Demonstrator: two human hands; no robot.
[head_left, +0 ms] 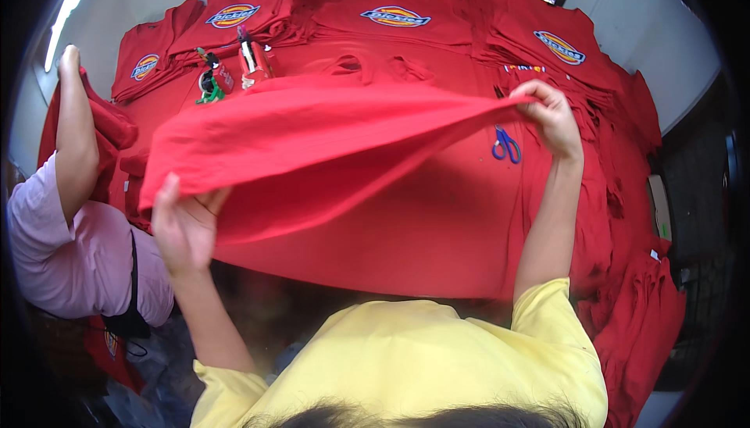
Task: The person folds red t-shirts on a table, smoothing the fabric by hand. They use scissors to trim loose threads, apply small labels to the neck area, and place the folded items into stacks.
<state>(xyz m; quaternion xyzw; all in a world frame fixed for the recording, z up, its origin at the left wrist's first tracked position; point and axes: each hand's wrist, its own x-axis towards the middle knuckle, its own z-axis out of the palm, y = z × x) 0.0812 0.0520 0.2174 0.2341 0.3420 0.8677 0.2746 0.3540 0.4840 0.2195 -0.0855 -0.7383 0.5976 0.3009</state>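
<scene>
A piece of red fabric [312,135] is stretched in the air between my two hands, above the red-covered table [437,233]. My right hand [555,119], raised higher, pinches its narrow right end. At the lower left corner, my left hand [186,229] holds the wide end, the fingers partly tucked around the edge and a little blurred. The middle of the fabric sags open in a long fold. Blue-handled scissors [506,147] lie on the table just left of my right wrist.
Stacks of red garments with oval emblems [394,18] line the table's far side. Small bottles and tools [254,61] stand at far left. More red cloth [637,326] hangs over the right edge. A person in a pink shirt [94,260] is at my left, one arm raised.
</scene>
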